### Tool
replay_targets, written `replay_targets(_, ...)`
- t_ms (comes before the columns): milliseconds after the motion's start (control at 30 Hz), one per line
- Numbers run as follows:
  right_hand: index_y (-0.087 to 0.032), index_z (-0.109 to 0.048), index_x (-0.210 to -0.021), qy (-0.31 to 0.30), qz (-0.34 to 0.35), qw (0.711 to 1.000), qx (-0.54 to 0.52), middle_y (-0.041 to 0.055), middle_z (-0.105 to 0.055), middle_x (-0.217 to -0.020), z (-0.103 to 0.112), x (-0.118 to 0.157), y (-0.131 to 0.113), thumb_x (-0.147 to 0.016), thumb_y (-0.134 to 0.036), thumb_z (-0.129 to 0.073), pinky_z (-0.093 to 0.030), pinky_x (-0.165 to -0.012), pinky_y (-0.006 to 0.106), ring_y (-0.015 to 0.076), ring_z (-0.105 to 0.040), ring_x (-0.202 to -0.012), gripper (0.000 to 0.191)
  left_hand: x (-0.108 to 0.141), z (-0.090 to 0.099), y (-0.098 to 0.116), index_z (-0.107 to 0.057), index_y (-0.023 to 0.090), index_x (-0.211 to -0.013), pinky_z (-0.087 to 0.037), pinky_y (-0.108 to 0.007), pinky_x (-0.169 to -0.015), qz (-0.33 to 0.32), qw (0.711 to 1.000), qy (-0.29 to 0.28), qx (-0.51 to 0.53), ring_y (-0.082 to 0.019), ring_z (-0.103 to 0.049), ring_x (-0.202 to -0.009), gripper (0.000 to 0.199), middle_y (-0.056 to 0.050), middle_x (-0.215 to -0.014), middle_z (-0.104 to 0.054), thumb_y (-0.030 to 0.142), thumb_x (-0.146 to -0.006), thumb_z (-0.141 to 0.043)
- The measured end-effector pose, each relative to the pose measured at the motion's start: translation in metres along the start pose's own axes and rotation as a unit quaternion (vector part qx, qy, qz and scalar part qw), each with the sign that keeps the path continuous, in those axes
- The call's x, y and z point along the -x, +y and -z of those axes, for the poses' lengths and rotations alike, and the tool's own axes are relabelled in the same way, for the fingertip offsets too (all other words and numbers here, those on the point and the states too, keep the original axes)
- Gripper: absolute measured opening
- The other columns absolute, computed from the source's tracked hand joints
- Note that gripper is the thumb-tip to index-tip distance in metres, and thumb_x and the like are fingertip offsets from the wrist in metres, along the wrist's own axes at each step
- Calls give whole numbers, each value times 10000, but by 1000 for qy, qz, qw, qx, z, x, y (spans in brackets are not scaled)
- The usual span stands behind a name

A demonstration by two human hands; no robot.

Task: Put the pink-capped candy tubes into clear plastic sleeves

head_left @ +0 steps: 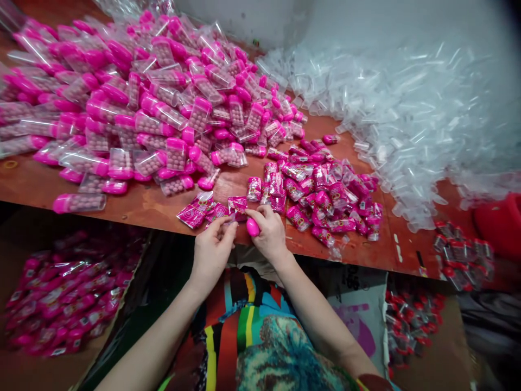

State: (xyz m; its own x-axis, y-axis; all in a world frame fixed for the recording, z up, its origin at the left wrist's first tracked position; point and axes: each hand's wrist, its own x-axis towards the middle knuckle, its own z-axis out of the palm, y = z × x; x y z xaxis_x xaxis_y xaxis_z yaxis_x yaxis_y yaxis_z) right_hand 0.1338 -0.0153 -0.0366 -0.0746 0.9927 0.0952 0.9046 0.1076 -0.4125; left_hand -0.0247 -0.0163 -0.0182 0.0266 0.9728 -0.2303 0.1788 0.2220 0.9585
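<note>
At the table's front edge my right hand (pixel 269 234) is closed around a small candy bottle, of which only the rounded pink cap (pixel 253 227) shows. Close to its left, my left hand (pixel 214 247) has thumb and fingers pinched together; what they grip is mostly hidden. Just beyond my fingertips lie flat pink printed wrappers (pixel 196 209) and a folded wrapper (pixel 237 205). A pile of pink wrapped bottles (pixel 321 190) lies to the right of my hands.
Clear bottles of pink candy balls (pixel 175 155) with pink caps are heaped at the left back. Empty clear plastic containers (pixel 378 108) cover the right back. Below the wooden table (pixel 134 209), a box of pink wrapped packs (pixel 69 298) stands left; red-capped containers (pixel 411 320) lie right.
</note>
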Motion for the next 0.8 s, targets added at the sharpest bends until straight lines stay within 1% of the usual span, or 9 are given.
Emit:
replay_targets(100, -219, -640, -1229, 31, 17, 996, -86, 106, -629, -1173, 7, 9, 1, -924, -232, -499, -414, -895, 352, 231, -584, -1058, 336, -3, -6, 3, -680, 167, -1077, -434, -214, -465, 17, 999, -12, 38, -118, -543, -485, 400, 25, -625, -616, 440, -784, -684)
replay_targets(167, -225, -642, -1204, 50, 2, 981, -188, 96, -642, -1179, 11, 13, 0, -928, -238, -503, -426, -933, 361, 229, -585, -1099, 310, -5, -12, 4, -712, 166, -941, -404, -208, -447, 23, 998, -17, 53, -111, -517, -472, 313, 29, -571, -591, 434, -785, -675)
replay_targets(267, -233, -626, -1174, 77, -85, 920, -375, 65, -667, -1148, 14, 15, -3, -913, -278, -549, -472, -921, 341, 207, -619, -1061, 276, -7, -21, 3, -684, 169, -756, -331, -194, -403, 46, 994, -34, 93, -87, -442, -417, 246, 48, -480, -517, 413, -785, -672)
replay_targets(333, -220, -625, -1131, 91, -136, 881, -443, 50, -678, -1094, 13, 15, -3, -876, -293, -601, -499, -873, 325, 197, -640, -990, 267, -6, -27, 3, -645, 165, -693, -256, -185, -371, 72, 989, -53, 118, -64, -362, -369, 251, 66, -427, -452, 399, -775, -688)
replay_targets(400, -208, -632, -1079, 103, -151, 872, -454, 36, -680, -1035, 13, 15, -1, -842, -272, -629, -506, -839, 310, 187, -643, -938, 245, -4, -31, 4, -613, 158, -649, -201, -184, -358, 97, 985, -64, 128, -49, -319, -344, 272, 73, -404, -415, 388, -761, -705)
replay_targets(500, -205, -632, -1056, 107, -144, 876, -447, 26, -670, -1011, 15, 18, 4, -826, -231, -625, -497, -844, 301, 178, -632, -933, 231, -2, -32, 7, -622, 150, -692, -174, -185, -353, 131, 976, -81, 154, -41, -322, -344, 270, 65, -457, -446, 393, -739, -729)
replay_targets(633, -216, -627, -1044, 68, -138, 863, -481, 14, -651, -988, 24, 22, 6, -820, -214, -635, -493, -837, 294, 165, -617, -913, 225, -2, -30, 11, -572, 156, -667, -132, -176, -371, 177, 950, -131, 223, -22, -247, -365, 313, 90, -470, -355, 407, -738, -745)
replay_targets(700, -222, -614, -1050, 44, -156, 836, -524, 3, -645, -936, 27, 24, 5, -812, -229, -654, -504, -777, 281, 149, -614, -835, 241, -1, -30, 12, -521, 155, -601, -124, -174, -384, 178, 944, -140, 241, -16, -219, -373, 359, 101, -450, -297, 385, -726, -765)
replay_targets(800, -230, -579, -1096, 37, -193, 784, -588, -13, -642, -884, 25, 29, 2, -792, -255, -693, -502, -654, 251, 120, -591, -698, 326, 2, -34, 13, -506, 153, -578, -154, -174, -392, 173, 941, -125, 262, -16, -247, -374, 370, 96, -437, -327, 353, -697, -794)
